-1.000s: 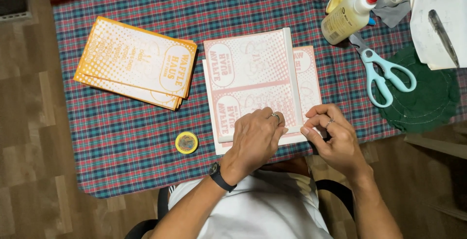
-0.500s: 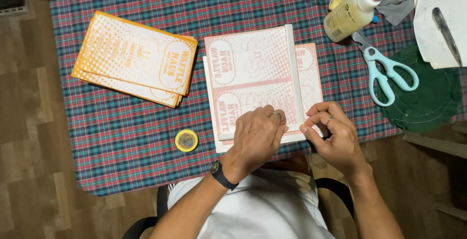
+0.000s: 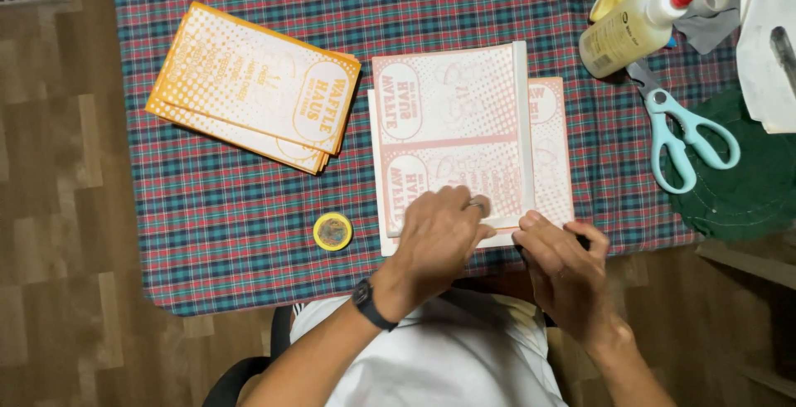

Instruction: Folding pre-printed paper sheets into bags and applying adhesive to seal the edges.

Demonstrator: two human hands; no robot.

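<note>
A pale pink printed paper sheet, partly folded, lies in the middle of the plaid tablecloth. My left hand, with a ring and a dark wristwatch, presses flat on the sheet's near part. My right hand pinches the sheet's near right corner at the table's front edge. A second pink sheet shows underneath on the right.
A stack of orange printed paper bags lies at the left. A small yellow tape roll sits near the front edge. At the right are a glue bottle, light blue scissors, a green mat and white paper.
Both hands stayed on the sheet's near edge; the right hand's fingers shifted slightly at the corner. The view drifted a little.
</note>
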